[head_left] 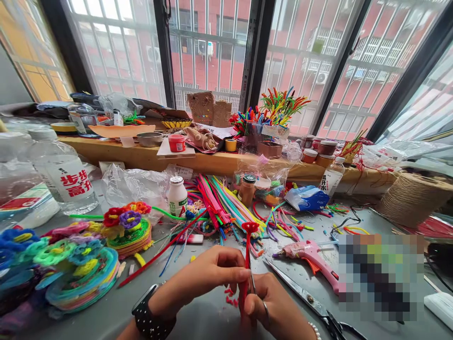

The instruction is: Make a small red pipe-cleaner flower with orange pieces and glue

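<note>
My left hand (208,276) and my right hand (274,304) meet low in the middle, both pinching an upright red pipe cleaner stem (246,264) with a small red loop at its top. A thin metal piece runs beside the stem between my fingers. A long red pipe cleaner (159,252) slants across the grey table (198,316) to the left of my left hand. Scissors (311,302) lie just right of my right hand, and a pink glue gun (311,257) lies beyond them.
Stacks of coiled pipe-cleaner flowers (81,274) fill the left side. A heap of coloured pipe cleaners (219,203), small bottles (177,196), a water bottle (63,174) and a twine roll (412,198) crowd the back. A cluttered wooden shelf (212,160) runs under the window.
</note>
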Available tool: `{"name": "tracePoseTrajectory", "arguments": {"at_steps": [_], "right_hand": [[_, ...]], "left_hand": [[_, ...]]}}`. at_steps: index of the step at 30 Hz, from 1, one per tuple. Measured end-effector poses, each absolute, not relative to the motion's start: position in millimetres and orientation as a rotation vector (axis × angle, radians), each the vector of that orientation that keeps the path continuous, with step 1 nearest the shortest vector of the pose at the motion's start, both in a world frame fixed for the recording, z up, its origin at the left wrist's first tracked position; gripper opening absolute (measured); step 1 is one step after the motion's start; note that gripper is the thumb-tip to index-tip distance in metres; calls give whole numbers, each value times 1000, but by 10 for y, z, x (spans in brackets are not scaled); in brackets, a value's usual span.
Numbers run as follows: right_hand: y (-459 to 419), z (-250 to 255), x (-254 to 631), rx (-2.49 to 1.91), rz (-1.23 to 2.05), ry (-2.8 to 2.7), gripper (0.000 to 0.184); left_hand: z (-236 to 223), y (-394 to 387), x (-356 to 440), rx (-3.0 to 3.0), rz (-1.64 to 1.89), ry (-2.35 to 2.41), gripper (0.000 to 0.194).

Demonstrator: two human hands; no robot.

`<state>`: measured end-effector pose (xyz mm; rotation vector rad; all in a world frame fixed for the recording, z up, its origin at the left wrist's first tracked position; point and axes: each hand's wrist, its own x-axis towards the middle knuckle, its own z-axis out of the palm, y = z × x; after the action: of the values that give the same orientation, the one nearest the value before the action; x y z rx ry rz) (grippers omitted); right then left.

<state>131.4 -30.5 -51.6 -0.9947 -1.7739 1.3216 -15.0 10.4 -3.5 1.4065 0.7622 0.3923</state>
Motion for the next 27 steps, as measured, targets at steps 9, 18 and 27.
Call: {"name": "tracePoseTrajectory", "arguments": {"at_steps": [9,18,27], "right_hand": [[-334,-393,1318,-958,1398,-1792,65],[-322,-515,1305,-987,1372,-1750,64],[-345,-441,1311,-966,1420,-1774,68]], "left_hand": [[-27,94,-148,1399,385,753,23],[-34,101,-157,1415,372,752,22],[-47,99,-150,1425,334,712,21]]}}
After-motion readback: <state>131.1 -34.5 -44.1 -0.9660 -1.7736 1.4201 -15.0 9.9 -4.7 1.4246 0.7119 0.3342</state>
